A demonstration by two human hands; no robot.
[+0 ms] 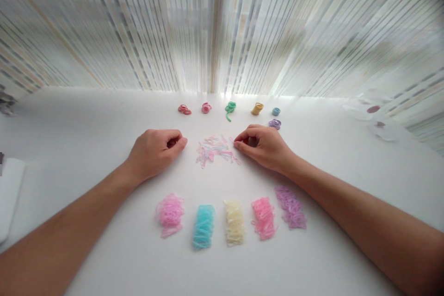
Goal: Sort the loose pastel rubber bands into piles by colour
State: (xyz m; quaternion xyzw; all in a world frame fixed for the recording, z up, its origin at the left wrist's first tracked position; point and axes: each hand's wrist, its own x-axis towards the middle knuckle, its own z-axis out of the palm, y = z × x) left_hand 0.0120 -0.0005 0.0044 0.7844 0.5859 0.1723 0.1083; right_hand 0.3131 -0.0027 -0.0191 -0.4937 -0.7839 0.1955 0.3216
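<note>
A loose pile of pale pink, white and bluish rubber bands (215, 150) lies on the white table between my hands. My right hand (265, 145) is closed in a pinch at the pile's right edge, with a thin pale pink rubber band (231, 139) at its fingertips. To the left of the pile, my left hand (157, 152) rests on the table with thumb and forefinger pressed together. Whatever those fingers may hold is hidden. Nearer to me is a row of sorted rubber bands: pink (171, 212), blue (203, 226), cream (235, 223), coral pink (263, 217) and purple (291, 207).
Along the back lie small coiled bundles in red (184, 109), pink (206, 107), green (231, 107), yellow (257, 109), blue (275, 111) and lilac (275, 124). A striped string curtain (215, 27) hangs behind. Clear objects (383, 130) stand far right; a white object (10, 194) is at left.
</note>
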